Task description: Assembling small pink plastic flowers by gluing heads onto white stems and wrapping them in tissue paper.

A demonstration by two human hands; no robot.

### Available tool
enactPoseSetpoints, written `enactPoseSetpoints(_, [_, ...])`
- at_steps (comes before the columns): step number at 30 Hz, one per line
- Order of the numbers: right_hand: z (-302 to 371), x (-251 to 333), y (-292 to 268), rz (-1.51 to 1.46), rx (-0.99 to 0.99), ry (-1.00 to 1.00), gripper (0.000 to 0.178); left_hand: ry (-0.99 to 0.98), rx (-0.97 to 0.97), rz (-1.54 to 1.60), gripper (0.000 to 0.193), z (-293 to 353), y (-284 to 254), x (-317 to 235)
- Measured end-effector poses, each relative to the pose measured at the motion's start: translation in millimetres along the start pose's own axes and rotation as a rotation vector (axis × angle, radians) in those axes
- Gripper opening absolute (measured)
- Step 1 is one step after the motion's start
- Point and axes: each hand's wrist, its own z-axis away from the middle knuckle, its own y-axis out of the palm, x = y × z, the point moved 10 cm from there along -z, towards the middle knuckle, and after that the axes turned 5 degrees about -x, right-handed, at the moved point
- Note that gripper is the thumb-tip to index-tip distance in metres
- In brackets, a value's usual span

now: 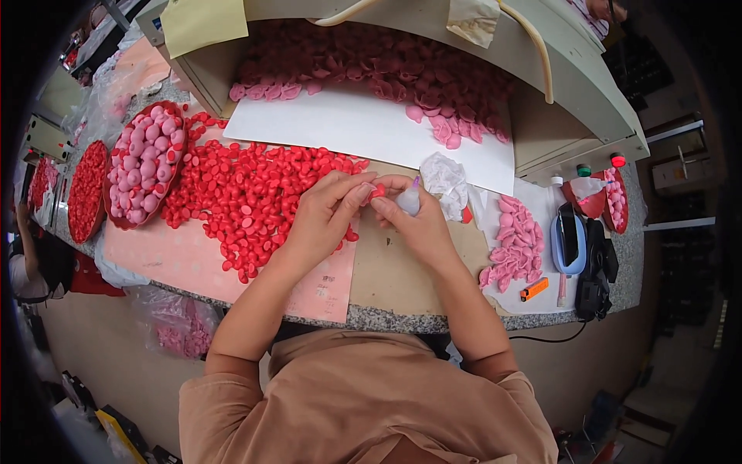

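Note:
My left hand [328, 207] pinches a small red rounded piece [378, 191] between thumb and fingertips. Against that piece rest the fingertips of my right hand [421, 228], which also grips a translucent squeeze bottle [408, 202] with a purple nozzle pointing up. Both hands meet over the brown board in the middle of the bench. To the left of them spreads a large heap of small red pieces [247, 193] on a pink sheet [301, 298]. Pink petal-like pieces [514, 243] lie on white paper to the right. My palms and part of the bottle are hidden.
A hooded machine [572, 100] stands ahead, many pink pieces [371, 66] under it. Crumpled tissue [444, 182] lies beside my right hand. Farther right are an orange lighter [534, 289], a phone [570, 232] in a blue tray and a black cable. Left, a red dish [114, 213] holds pink balls.

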Motion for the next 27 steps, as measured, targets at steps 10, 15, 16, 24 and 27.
enactPoseSetpoints(10, [4, -20, 14, -0.303, 0.147, 0.233, 0.029, -0.159, 0.099, 0.117, 0.024, 3, 8, 1])
enactPoseSetpoints(15, [5, -8, 10, -0.074, -0.020, 0.053, 0.026, -0.213, -0.013, 0.078, 0.023, 5, -4, 12])
enactPoseSetpoints(16, [4, -9, 9, -0.071, -0.013, 0.055, 0.026, -0.189, -0.037, 0.029, 0.023, 5, -7, 12])
enactPoseSetpoints(24, [4, -20, 13, -0.184, 0.050, 0.171, 0.031, -0.183, -0.016, 0.069, 0.025, 5, -6, 9])
enactPoseSetpoints(27, [4, -16, 12, -0.166, 0.031, 0.154, 0.034, -0.178, 0.032, 0.125, 0.027, 3, -1, 1])
